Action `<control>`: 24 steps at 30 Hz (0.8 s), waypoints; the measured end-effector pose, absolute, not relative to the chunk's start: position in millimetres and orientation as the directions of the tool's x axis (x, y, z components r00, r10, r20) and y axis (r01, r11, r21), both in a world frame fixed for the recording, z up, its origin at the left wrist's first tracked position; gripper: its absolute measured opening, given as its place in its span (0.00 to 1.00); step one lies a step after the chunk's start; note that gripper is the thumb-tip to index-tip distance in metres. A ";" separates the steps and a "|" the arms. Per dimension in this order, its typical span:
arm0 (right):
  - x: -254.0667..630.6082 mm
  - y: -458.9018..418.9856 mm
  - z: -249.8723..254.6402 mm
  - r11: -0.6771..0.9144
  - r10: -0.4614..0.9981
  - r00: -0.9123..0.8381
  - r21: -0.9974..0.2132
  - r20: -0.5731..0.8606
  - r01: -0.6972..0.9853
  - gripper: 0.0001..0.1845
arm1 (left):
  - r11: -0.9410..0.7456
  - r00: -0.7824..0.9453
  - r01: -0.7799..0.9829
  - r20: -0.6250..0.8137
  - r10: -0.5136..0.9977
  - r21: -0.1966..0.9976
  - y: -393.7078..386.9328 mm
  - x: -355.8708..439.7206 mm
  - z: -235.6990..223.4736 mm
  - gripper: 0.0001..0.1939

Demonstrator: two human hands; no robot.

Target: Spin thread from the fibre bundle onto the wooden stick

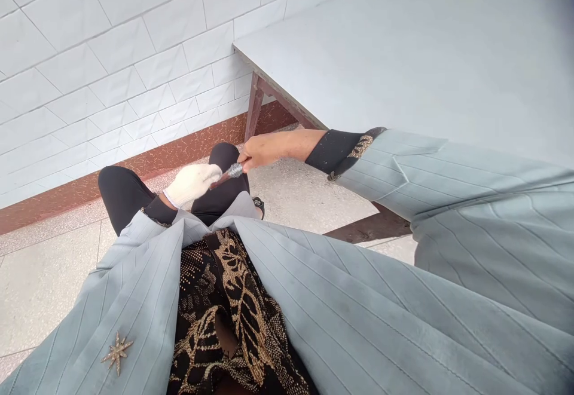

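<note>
Between my two hands is a thin brown rod (219,181) with silvery wire (235,170) wound tightly around it near my right fingers. My left hand (192,184), in a white knitted glove, is closed around the rod's lower-left part. Bare and closed, my right hand (263,149) grips the other end, just beyond the wound wire. The rod tilts up toward the right, above my knees. Both palms hide parts of it, so its full shape and exact kind do not show.
A pale grey tabletop (417,54) on reddish-brown wooden legs (254,105) stands to my right. White wall tiles (170,18) rise ahead above a reddish-brown baseboard (179,147). My black-trousered knees (121,195) are bent over the speckled floor (309,198).
</note>
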State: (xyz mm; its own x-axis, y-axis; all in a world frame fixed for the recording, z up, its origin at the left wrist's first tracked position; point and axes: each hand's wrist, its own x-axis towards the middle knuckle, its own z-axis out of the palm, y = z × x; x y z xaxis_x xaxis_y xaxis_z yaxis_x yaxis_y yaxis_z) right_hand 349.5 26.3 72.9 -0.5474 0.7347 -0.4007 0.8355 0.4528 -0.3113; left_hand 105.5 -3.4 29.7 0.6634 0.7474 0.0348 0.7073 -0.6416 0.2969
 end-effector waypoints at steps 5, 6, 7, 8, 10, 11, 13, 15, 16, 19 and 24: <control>349.0 19.8 80.8 0.401 0.405 -0.753 -0.639 -0.520 0.657 0.12 | -0.578 0.691 0.569 0.041 0.721 0.585 3.1 101.2 34.3 0.12; 349.1 18.9 83.2 0.366 0.440 -0.781 -0.706 -0.442 0.606 0.14 | -0.512 0.656 0.534 0.052 0.753 0.673 3.1 101.0 31.8 0.12; 349.3 18.5 85.3 0.329 0.523 -0.782 -0.766 -0.339 0.552 0.16 | -0.435 0.612 0.498 0.052 0.789 0.750 2.4 101.2 28.5 0.12; 349.6 18.6 86.7 0.295 0.632 -0.742 -0.815 -0.224 0.498 0.18 | -0.364 0.572 0.461 0.043 0.819 0.809 1.1 101.8 24.8 0.12; 350.4 20.7 86.4 0.236 0.829 -0.557 -0.872 -0.050 0.429 0.20 | -0.280 0.549 0.414 0.007 0.836 0.866 -2.6 103.9 17.6 0.12; 351.0 22.8 84.8 0.206 0.887 -0.462 -0.879 -0.018 0.430 0.20 | -0.278 0.569 0.410 -0.005 0.822 0.869 -4.6 105.3 14.8 0.12; 352.2 27.9 80.0 0.135 0.938 -0.341 -0.848 -0.056 0.512 0.18 | -0.346 0.625 0.445 -0.010 0.781 0.826 -7.4 108.0 11.3 0.11; 353.0 32.4 75.7 0.103 0.945 -0.298 -0.749 -0.131 0.654 0.14 | -0.454 0.671 0.513 -0.011 0.741 0.729 -8.3 109.8 10.0 0.11; 353.0 33.8 74.4 0.119 0.943 -0.294 -0.674 -0.153 0.729 0.13 | -0.505 0.689 0.543 -0.012 0.725 0.671 -8.2 110.4 9.8 0.11; 352.2 33.7 74.3 0.259 0.914 -0.358 -0.407 -0.190 0.876 0.13 | -0.616 0.717 0.600 -0.002 0.697 0.510 -7.3 111.4 10.7 0.12; 352.2 29.1 74.1 0.453 0.757 -0.476 -0.165 -0.448 0.876 0.10 | -0.645 0.697 0.665 -0.004 0.717 0.376 -8.0 110.8 19.3 0.13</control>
